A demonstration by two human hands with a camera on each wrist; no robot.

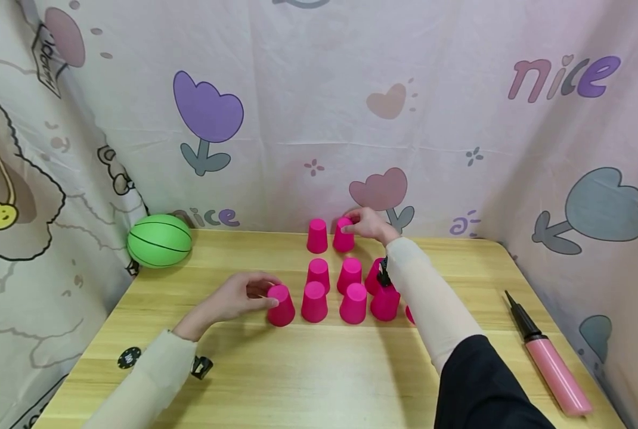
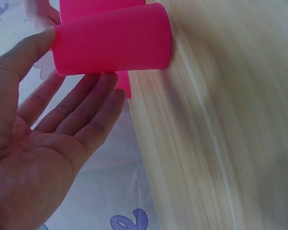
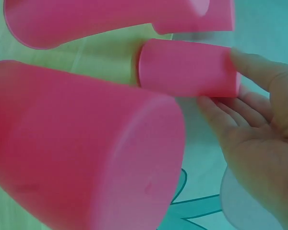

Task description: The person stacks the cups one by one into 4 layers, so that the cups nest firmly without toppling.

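Several bright pink cups stand upside down in rows on the wooden table. At the left end of the front row, my left hand holds a pink cup by its upper part, thumb on one side and fingers on the other. The left wrist view shows that cup close up. Farther back, my right hand pinches a cup near its top, beside another back-row cup. In the right wrist view, thumb and fingers lie on opposite sides of the held cup. My right forearm partly hides cups on the right.
A green ball rests at the back left corner. A black chip lies at the left, near my sleeve. Along the right edge lies a pink hand pump with a black nozzle. A patterned curtain hangs behind the table.
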